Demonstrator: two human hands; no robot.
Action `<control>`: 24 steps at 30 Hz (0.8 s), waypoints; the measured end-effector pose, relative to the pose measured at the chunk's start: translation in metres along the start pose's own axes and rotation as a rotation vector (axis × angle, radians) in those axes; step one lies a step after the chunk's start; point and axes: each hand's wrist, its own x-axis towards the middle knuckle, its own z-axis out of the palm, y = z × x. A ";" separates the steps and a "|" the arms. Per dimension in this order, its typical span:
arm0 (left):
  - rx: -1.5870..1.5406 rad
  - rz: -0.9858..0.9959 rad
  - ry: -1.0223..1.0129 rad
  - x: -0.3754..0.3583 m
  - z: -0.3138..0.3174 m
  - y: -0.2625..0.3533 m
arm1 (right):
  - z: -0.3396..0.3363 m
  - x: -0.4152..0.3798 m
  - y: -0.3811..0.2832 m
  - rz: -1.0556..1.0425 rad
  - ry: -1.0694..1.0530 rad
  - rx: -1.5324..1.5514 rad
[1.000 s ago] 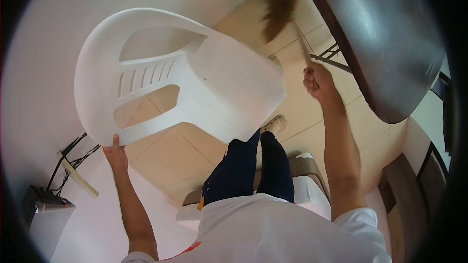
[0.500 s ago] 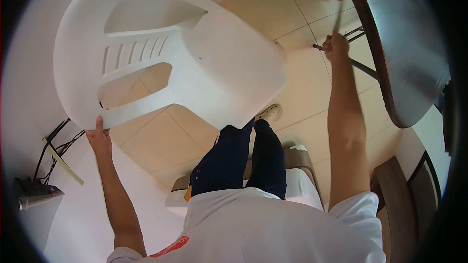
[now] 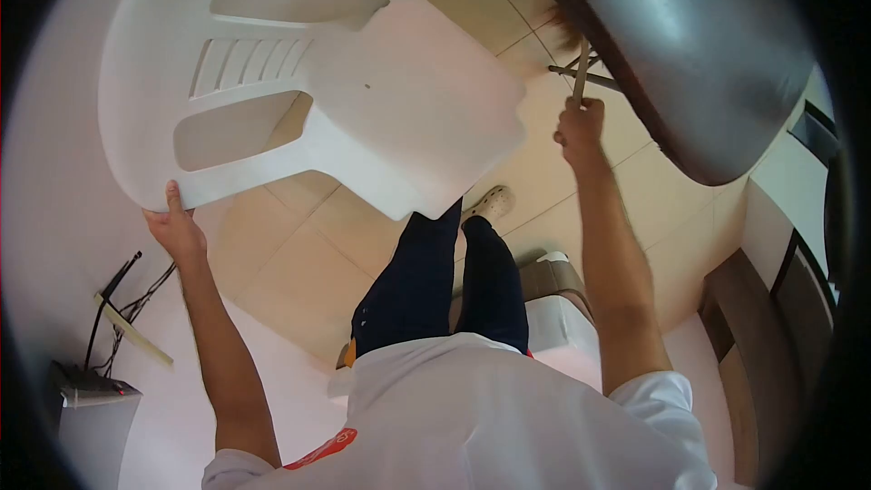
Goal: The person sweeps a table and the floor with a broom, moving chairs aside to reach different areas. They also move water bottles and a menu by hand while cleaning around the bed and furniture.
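A white plastic armchair (image 3: 413,91) is tilted in front of me at the upper left. My left hand (image 3: 177,227) grips the edge of its backrest, thumb lying on top. To the right, my right hand (image 3: 582,127) is closed round the pale handle of a brush (image 3: 582,73). Its brown bristles are blurred and partly hidden by the dark table's edge. The brush is apart from the chair.
A dark, shiny table (image 3: 671,36) with a rounded corner juts in at the upper right, metal legs beneath. Cables (image 3: 122,308) and a grey box (image 3: 95,399) are at the lower left. A brown-and-white seat (image 3: 558,318) stands behind my legs, on tiled floor.
My right hand and the brush have moved left and slightly down in view, while the table covers more of the bristles. My left hand still holds the chair, which sits slightly higher in view.
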 end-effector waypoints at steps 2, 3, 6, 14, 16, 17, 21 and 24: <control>0.013 0.016 -0.005 0.008 0.007 0.004 | 0.017 -0.010 0.021 -0.323 0.231 -0.270; 0.014 0.024 -0.011 0.014 0.010 0.006 | 0.016 -0.022 0.036 -0.478 0.265 -0.341; -0.002 0.082 -0.067 0.025 0.034 0.024 | -0.017 -0.124 0.007 -0.177 -0.057 -0.031; 0.053 0.134 -0.097 0.057 0.056 0.021 | -0.181 -0.301 0.029 0.378 -0.213 0.015; 0.075 0.171 -0.116 0.065 0.051 0.006 | -0.215 -0.327 0.045 0.384 -0.204 -0.036; 0.080 0.168 -0.125 0.065 0.049 0.003 | -0.230 -0.337 0.052 0.383 -0.199 -0.060; 0.056 0.120 -0.169 0.084 0.028 0.000 | -0.252 -0.353 0.083 0.477 -0.219 -0.077; 0.342 0.088 -0.009 0.055 0.044 0.034 | -0.257 -0.306 0.119 0.561 -0.244 0.036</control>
